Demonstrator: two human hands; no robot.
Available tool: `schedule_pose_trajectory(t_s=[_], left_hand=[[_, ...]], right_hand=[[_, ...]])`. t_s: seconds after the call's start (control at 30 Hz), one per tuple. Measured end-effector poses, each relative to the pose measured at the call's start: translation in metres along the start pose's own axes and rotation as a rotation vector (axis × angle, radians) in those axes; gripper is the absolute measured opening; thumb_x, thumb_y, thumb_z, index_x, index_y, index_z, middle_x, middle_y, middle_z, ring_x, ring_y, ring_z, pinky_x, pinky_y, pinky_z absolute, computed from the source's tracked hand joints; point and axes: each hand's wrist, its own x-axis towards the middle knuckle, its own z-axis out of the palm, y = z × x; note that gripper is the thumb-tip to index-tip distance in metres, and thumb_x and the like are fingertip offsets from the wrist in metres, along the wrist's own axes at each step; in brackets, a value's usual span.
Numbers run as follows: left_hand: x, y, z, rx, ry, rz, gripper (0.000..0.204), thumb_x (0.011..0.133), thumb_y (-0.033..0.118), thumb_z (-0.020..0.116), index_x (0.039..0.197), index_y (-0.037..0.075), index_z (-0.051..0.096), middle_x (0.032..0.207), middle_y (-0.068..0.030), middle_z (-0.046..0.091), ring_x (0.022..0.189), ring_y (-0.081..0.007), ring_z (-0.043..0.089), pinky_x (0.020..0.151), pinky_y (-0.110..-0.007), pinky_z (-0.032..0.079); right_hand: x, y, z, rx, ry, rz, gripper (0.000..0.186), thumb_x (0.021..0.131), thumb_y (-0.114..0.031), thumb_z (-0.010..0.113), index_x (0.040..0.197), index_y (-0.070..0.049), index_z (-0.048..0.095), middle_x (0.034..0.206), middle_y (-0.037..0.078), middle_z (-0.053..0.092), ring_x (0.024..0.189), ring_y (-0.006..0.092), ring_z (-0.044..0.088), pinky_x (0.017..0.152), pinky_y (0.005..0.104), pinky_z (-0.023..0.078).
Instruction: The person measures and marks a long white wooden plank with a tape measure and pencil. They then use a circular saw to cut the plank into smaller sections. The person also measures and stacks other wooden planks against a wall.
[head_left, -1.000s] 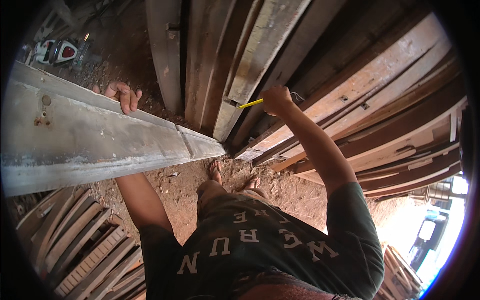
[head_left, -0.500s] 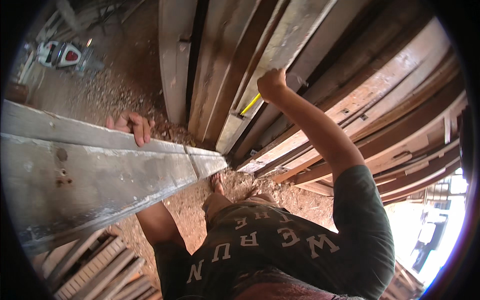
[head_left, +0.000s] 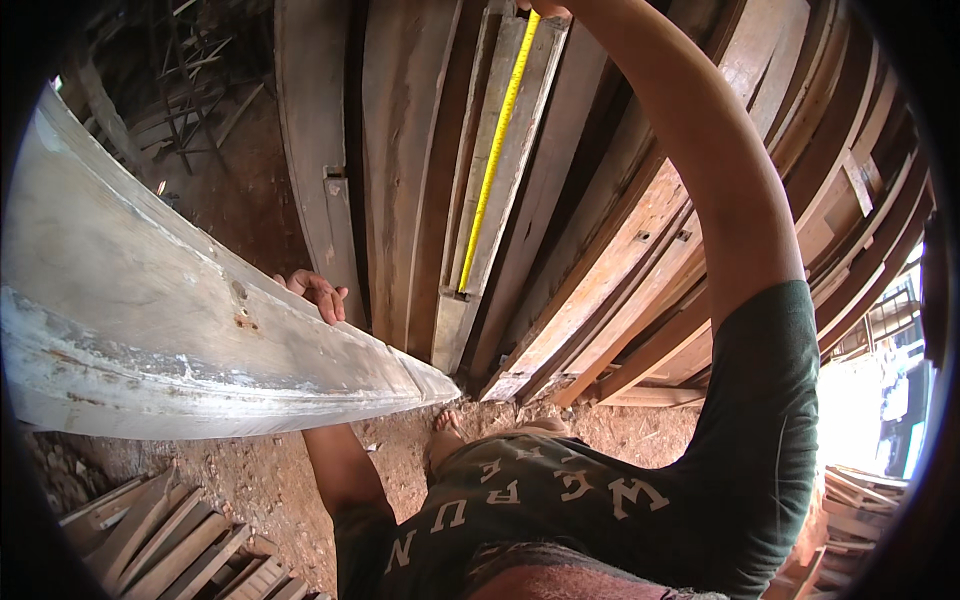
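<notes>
A wide, weathered grey-white timber beam (head_left: pixel 180 300) slants across the left side. My left hand (head_left: pixel 320 296) reaches from behind it, fingers curled over its far edge. At the top rim my right hand (head_left: pixel 545 7), mostly cut off by the picture's edge, grips a tape measure. Its yellow blade (head_left: pixel 490 180) runs straight down the face of an upright wooden frame piece (head_left: pixel 525 130). The blade's lower end sits at a small notch near the foot of that piece. The tape's case is hidden.
Several upright boards (head_left: pixel 400 170) lean in a row ahead, and more reddish timbers (head_left: pixel 640 240) stack to the right. Short wood scraps (head_left: pixel 170 540) lie at lower left on the dirt floor (head_left: pixel 250 480). My bare foot (head_left: pixel 447 421) stands near the beam's lower end.
My right hand has moved up and away, and much more yellow blade now shows along the board. The beam has tilted more upright, my left hand still on its edge.
</notes>
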Motion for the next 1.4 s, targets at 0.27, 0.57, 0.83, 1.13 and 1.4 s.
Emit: schedule_pose_trajectory(t_s=[0.27,0.57,0.83,1.13,1.4], left_hand=[[-0.005,0.007,0.008,0.073,0.097,0.022,0.063,0.115,0.047,0.024,0.11,-0.001,0.064,0.076,-0.0136,0.063,0.081,-0.0276,0.058,0.109,-0.044,0.044],[-0.004,0.008,0.035,0.158,0.276,0.037,0.06,0.116,0.045,0.024,0.101,0.002,0.063,0.072,-0.0103,0.059,0.077,-0.0254,0.056,0.106,-0.042,0.045],[0.0,-0.008,0.056,0.263,0.424,0.203,0.057,0.113,0.052,0.032,0.1,0.005,0.061,0.07,-0.0056,0.058,0.071,-0.0198,0.056,0.098,-0.038,0.048],[0.067,-0.071,-0.009,0.344,0.569,0.184,0.052,0.112,0.042,0.045,0.149,0.006,0.047,0.142,-0.0104,0.058,0.119,-0.0231,0.065,0.114,-0.043,0.048],[0.181,-0.1,0.087,0.49,0.71,0.09,0.073,0.113,0.056,0.026,0.163,0.003,0.032,0.162,-0.0172,0.043,0.146,-0.0301,0.047,0.117,-0.04,0.043]], right_hand=[[0.017,0.012,-0.002,-0.069,0.162,-0.055,0.046,0.084,-0.025,0.083,0.129,-0.027,0.075,0.146,0.007,0.06,0.146,0.0373,0.044,0.115,0.0755,0.032],[-0.018,0.0,-0.004,-0.06,0.13,-0.066,0.041,0.086,-0.026,0.082,0.126,-0.026,0.076,0.148,0.007,0.059,0.146,0.0372,0.042,0.116,0.0746,0.031],[-0.183,-0.126,0.125,0.348,0.182,0.01,0.044,0.087,-0.019,0.073,0.131,-0.024,0.072,0.137,0.012,0.062,0.142,0.0366,0.047,0.113,0.0702,0.036],[-0.418,-0.309,0.432,1.607,-0.363,0.309,0.089,0.079,-0.01,0.08,0.157,-0.006,0.038,0.147,0.028,0.054,0.14,0.0456,0.049,0.115,0.0503,0.045],[-0.606,-0.382,0.522,1.75,-0.667,0.605,0.113,0.062,-0.012,0.097,0.158,-0.006,0.038,0.134,0.024,0.066,0.122,0.0381,0.066,0.101,0.0462,0.055]])
